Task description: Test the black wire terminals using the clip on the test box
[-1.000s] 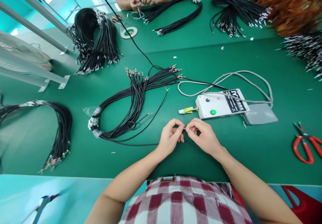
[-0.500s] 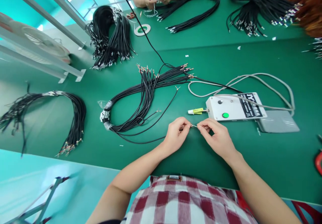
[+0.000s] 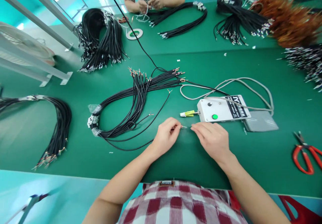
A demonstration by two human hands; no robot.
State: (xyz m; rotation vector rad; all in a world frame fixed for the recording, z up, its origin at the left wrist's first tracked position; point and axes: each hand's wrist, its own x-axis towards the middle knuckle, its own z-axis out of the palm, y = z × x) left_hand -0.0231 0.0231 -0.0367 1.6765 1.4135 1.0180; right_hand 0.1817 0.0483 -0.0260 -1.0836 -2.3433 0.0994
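The left hand [image 3: 166, 137] pinches the bare metal end of a thin black wire [image 3: 130, 148] between narrowed fingers [image 3: 175, 129], the tip poking out toward the right hand. The right hand [image 3: 212, 140] lies just beside it, its fingers [image 3: 198, 131] stretched nearly flat and loosely spread, close to the wire tip; whether they touch it cannot be told. The wire runs leftward from the left hand in a low curve across the green desk [image 3: 176, 157]. Just beyond the hands sits a small white control box with a green button [image 3: 222, 109], a yellow-green probe tip [image 3: 187, 113] at its left end and grey cables [image 3: 241, 85] looping behind it. To the left lies a looped bundle of black wires with copper ends [image 3: 130, 100]. Red-handled scissors [image 3: 305, 152] rest far right. Across the desk, another person's hands [image 3: 149, 4] work on wires.
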